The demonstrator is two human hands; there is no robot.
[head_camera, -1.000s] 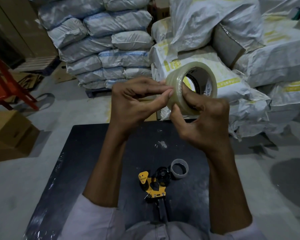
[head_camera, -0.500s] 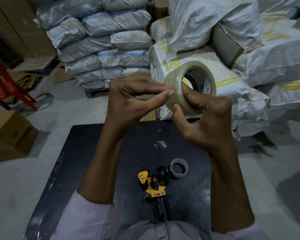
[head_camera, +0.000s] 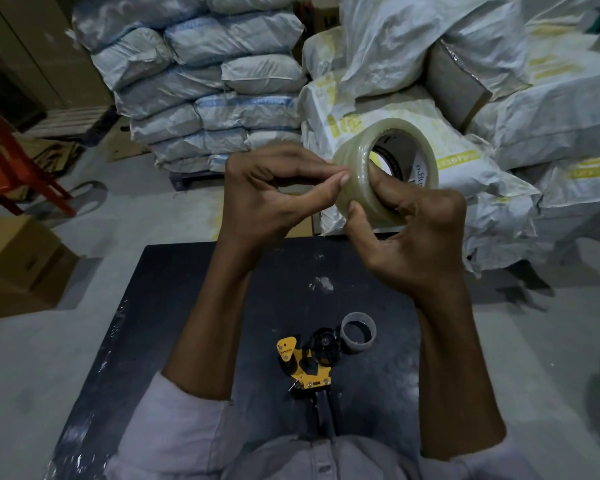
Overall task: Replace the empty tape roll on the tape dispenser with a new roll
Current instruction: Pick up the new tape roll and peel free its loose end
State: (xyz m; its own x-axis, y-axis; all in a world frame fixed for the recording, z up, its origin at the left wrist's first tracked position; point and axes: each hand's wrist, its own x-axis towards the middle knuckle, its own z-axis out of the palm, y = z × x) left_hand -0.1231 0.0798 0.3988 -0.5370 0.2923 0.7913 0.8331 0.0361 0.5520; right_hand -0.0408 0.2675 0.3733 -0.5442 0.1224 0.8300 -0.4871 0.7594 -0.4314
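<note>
Status: about halfway, by my read. Old core (head_camera: 358, 332) is off and stands on end on the surface (head_camera: 187, 306), just beside the dispenser's bare black hub, on its far-right side; can't tell if they touch. Dispenser (head_camera: 305, 365) lies flat near the middle of the near edge, handle toward the person, yellow plate to the left. The roll (head_camera: 357, 157) isn't mounted yet: it's held up in the air above the far edge, well apart from the dispenser. Right hand (head_camera: 416, 244) grips it, with the thumb on the outer wrap and the fingers hooked into the hole. Left hand (head_camera: 267, 199) has its fingers curled, thumb and forefinger tips together on the roll's outer wrap, and is likely picking for the tape end. Can't tell if any end has lifted; the tape is clear. Left to do: free the end, seat the roll on the hub, thread it past the roller to the blade. The surface is a dark slab with white specks near the centre and glossy film along the left edge. The room is a dim store: woven sacks (head_camera: 205, 81) are stacked beyond the far edge and to the right, cardboard boxes (head_camera: 18, 261) sit on the concrete floor at left, and a red frame (head_camera: 11, 161) is behind them.
</note>
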